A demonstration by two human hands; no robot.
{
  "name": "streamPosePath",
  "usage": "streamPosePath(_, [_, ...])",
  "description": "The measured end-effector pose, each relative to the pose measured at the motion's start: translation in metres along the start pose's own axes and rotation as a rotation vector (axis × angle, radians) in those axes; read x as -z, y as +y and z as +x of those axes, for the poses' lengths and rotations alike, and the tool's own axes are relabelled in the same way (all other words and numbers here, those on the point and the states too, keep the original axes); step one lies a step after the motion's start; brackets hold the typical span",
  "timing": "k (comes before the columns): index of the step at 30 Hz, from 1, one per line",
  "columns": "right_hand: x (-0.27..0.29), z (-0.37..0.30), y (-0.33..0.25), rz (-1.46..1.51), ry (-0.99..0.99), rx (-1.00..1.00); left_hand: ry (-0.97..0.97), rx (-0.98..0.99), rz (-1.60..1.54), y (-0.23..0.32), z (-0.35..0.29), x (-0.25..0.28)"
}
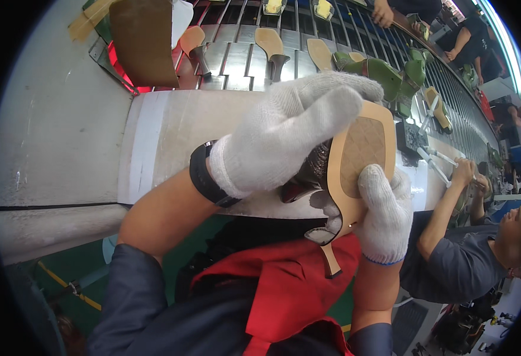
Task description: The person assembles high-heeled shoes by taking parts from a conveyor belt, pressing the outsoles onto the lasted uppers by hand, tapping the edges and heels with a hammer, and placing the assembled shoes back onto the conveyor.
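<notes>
A high-heeled shoe (pixel 364 154) is held sole up over the near edge of the bench. Its sole is tan with a textured patch, the slim heel (pixel 331 261) points down toward me, and part of a dark glossy upper shows underneath. My left hand (pixel 290 130), in a white knit glove, is closed about the toe end, its fingers reaching over the sole's edge. My right hand (pixel 386 215), gloved too, grips the right side near the narrow middle, thumb on the sole. Some of the left fingers' contact with the upper is hidden.
Beyond the bench (pixel 207 113) runs a slatted conveyor (pixel 236 56) with tan heeled soles (pixel 269 43) and green shoes (pixel 385 77). A brown board (pixel 143 41) stands at the far left. A co-worker (pixel 456 255) works close on my right, hands on a white-handled tool.
</notes>
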State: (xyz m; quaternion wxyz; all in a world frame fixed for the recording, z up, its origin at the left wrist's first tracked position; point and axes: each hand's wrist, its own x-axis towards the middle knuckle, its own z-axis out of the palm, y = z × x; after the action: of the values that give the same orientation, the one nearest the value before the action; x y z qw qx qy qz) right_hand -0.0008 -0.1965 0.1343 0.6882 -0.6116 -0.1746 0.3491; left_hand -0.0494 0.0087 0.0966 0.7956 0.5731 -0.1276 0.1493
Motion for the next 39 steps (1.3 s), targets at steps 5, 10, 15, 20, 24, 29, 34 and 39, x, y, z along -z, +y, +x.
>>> streamPosePath(5, [0.003, -0.002, -0.002, -0.022, -0.061, -0.017, -0.058, -0.101, 0.086, -0.007, -0.017, 0.001])
streamPosePath(10, [-0.005, -0.029, 0.011, -0.181, -0.124, 0.042, 0.001, -0.081, 0.088, 0.013, -0.053, -0.018])
streamPosePath(15, [-0.019, -0.041, 0.009, -0.421, -0.259, 0.032, 0.137, -0.113, 0.257, 0.027, -0.090, -0.030])
streamPosePath(20, [-0.028, -0.041, 0.016, -0.572, -0.287, 0.207, 0.166, -0.041, 0.288, 0.041, -0.104, -0.029])
streamPosePath(24, [-0.038, -0.043, 0.015, -0.500, -0.274, 0.081, 0.279, 0.044, 0.301, 0.059, -0.103, -0.035])
streamPosePath(29, [-0.040, -0.037, 0.029, -0.634, -0.352, 0.285, 0.303, 0.086, 0.489, 0.077, -0.097, -0.036])
streamPosePath(34, [-0.051, -0.023, 0.027, -0.486, -0.353, 0.227, 0.598, 0.080, 0.428, 0.070, -0.094, -0.026])
streamPosePath(39, [-0.055, -0.016, 0.031, -0.563, -0.357, 0.304, 0.658, 0.048, 0.547, 0.067, -0.101, -0.018])
